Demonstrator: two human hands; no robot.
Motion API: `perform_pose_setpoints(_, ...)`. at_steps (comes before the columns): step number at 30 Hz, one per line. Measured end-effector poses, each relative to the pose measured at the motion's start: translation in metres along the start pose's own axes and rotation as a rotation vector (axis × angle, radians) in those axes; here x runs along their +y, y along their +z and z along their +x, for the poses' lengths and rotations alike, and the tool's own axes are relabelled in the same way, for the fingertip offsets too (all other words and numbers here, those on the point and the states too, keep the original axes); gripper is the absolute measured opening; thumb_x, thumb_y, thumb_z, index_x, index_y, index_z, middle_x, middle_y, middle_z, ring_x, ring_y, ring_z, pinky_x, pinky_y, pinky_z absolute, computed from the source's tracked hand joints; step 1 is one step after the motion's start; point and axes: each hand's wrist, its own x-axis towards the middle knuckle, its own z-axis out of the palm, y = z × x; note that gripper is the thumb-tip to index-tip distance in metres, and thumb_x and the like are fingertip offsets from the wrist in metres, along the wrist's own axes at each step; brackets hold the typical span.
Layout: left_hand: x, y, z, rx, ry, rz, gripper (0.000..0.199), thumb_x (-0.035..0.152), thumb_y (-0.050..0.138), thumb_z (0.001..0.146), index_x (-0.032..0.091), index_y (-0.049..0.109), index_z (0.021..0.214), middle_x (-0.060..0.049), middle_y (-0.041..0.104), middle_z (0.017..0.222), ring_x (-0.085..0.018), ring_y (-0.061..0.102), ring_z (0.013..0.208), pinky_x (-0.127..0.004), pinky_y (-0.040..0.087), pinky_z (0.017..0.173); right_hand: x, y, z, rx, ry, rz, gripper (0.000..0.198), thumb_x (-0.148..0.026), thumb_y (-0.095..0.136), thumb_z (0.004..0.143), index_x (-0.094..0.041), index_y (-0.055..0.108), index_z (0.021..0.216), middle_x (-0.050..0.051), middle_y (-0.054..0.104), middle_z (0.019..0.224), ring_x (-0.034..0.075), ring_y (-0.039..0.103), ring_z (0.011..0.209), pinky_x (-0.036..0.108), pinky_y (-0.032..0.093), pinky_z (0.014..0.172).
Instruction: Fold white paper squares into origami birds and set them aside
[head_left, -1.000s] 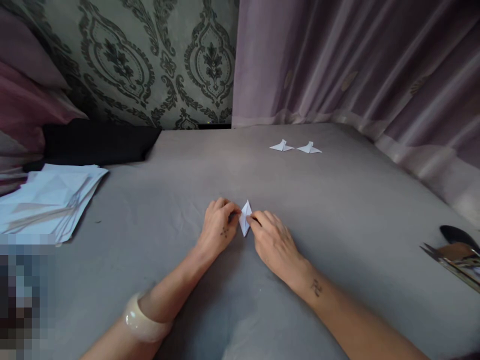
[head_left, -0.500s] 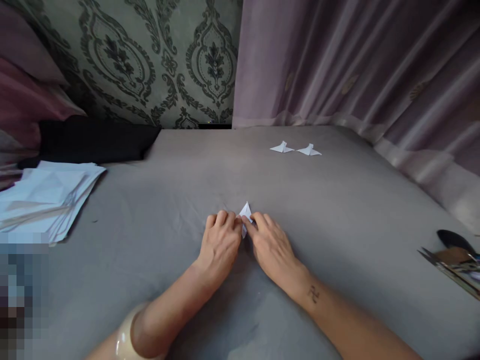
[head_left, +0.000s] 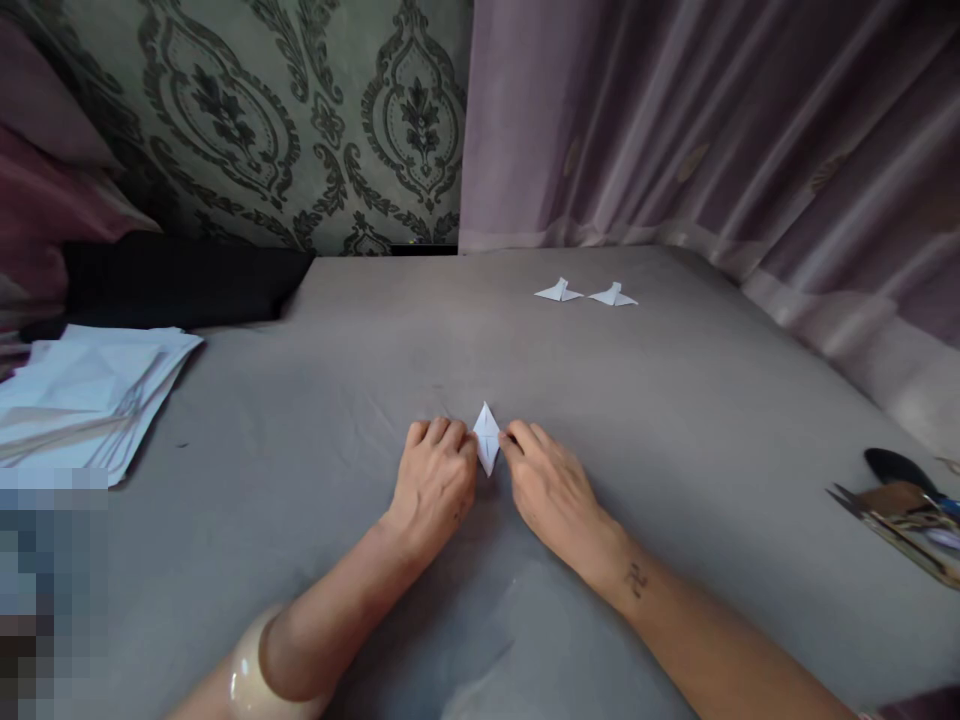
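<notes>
Between my hands is a small folded white paper [head_left: 487, 440], diamond-shaped with a crease across its middle. My left hand [head_left: 437, 470] pinches its left corner, with the fingers curled under and partly hidden. On the other side, my right hand [head_left: 546, 480] holds the right corner between thumb and forefinger. Farther back on the grey cloth surface [head_left: 360, 360] sit two folded white paper figures [head_left: 559, 291] with pointed sides, next to each other.
A stack of white paper sheets [head_left: 97, 390] lies at the left, in front of a folded black cloth [head_left: 180, 280]. At the right edge are scissors [head_left: 855, 502] among other tools. Pinkish curtains [head_left: 637, 120] hang behind at the right.
My right thumb has moved off the middle of the paper to its right corner. The whole diamond and its crease now show. The view has shifted slightly.
</notes>
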Motion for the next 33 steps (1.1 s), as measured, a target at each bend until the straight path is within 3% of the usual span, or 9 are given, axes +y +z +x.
perform_pose_setpoints(3,-0.005,0.004,0.001,0.058,-0.07,-0.136,0.021,0.015,0.048,0.083,0.018,0.069,0.085,-0.008,0.067,0.088,-0.024,0.058,0.084,-0.039,0.037,0.076,0.004,0.003,0.0,0.041,0.038,0.083,0.031,-0.002,0.04,0.086,-0.016,0.065,0.098,0.009,0.061,0.096,0.021,0.056,0.087,0.032,0.046,0.074)
perform_pose_setpoints(7,-0.015,0.009,0.003,0.131,-0.253,-0.427,0.024,0.009,0.048,0.076,0.018,0.07,0.084,-0.006,0.066,0.088,-0.02,0.059,0.083,-0.033,0.043,0.079,0.019,0.013,0.006,0.163,0.193,0.398,0.031,-0.004,0.044,0.081,-0.02,0.068,0.094,0.005,0.066,0.099,0.016,0.062,0.086,0.028,0.048,0.078)
perform_pose_setpoints(13,-0.014,0.009,0.007,0.151,-0.355,-0.535,0.023,0.012,0.052,0.069,0.016,0.07,0.084,-0.008,0.061,0.096,-0.023,0.056,0.094,-0.038,0.044,0.088,0.028,0.02,0.015,0.229,0.362,0.703,0.028,-0.011,0.048,0.08,-0.019,0.065,0.101,0.005,0.073,0.091,0.017,0.068,0.082,0.029,0.051,0.077)
perform_pose_setpoints(18,-0.009,0.003,0.009,0.084,-0.357,-0.578,0.019,0.018,0.054,0.072,0.018,0.07,0.082,-0.008,0.062,0.097,-0.023,0.056,0.094,-0.044,0.041,0.092,0.022,0.021,0.018,0.181,0.38,0.74,0.024,-0.026,0.057,0.082,-0.019,0.064,0.104,0.004,0.071,0.086,0.015,0.064,0.07,0.029,0.05,0.069)
perform_pose_setpoints(24,-0.011,0.003,0.01,0.076,-0.321,-0.747,0.022,0.017,0.052,0.073,0.018,0.069,0.086,-0.005,0.063,0.094,-0.02,0.058,0.09,-0.038,0.044,0.086,0.027,0.029,0.02,0.161,0.352,0.905,0.031,-0.024,0.063,0.078,-0.018,0.062,0.109,0.002,0.068,0.084,0.011,0.06,0.066,0.026,0.049,0.068)
perform_pose_setpoints(29,-0.011,0.002,0.012,-0.028,-0.376,-1.018,0.025,0.022,0.049,0.076,0.016,0.068,0.091,-0.002,0.067,0.077,-0.016,0.06,0.07,-0.028,0.047,0.068,0.031,0.03,0.02,0.133,0.325,1.009,0.032,-0.024,0.061,0.08,-0.017,0.062,0.111,0.002,0.067,0.083,0.012,0.062,0.07,0.026,0.049,0.069)
perform_pose_setpoints(33,-0.008,-0.007,0.012,-0.056,-0.405,-1.271,0.021,0.024,0.054,0.076,0.016,0.067,0.09,-0.003,0.07,0.084,-0.015,0.063,0.076,-0.026,0.047,0.072,0.03,0.02,0.019,0.075,0.248,1.07,0.025,-0.025,0.057,0.083,-0.018,0.065,0.106,0.001,0.067,0.082,0.014,0.061,0.075,0.027,0.047,0.073)
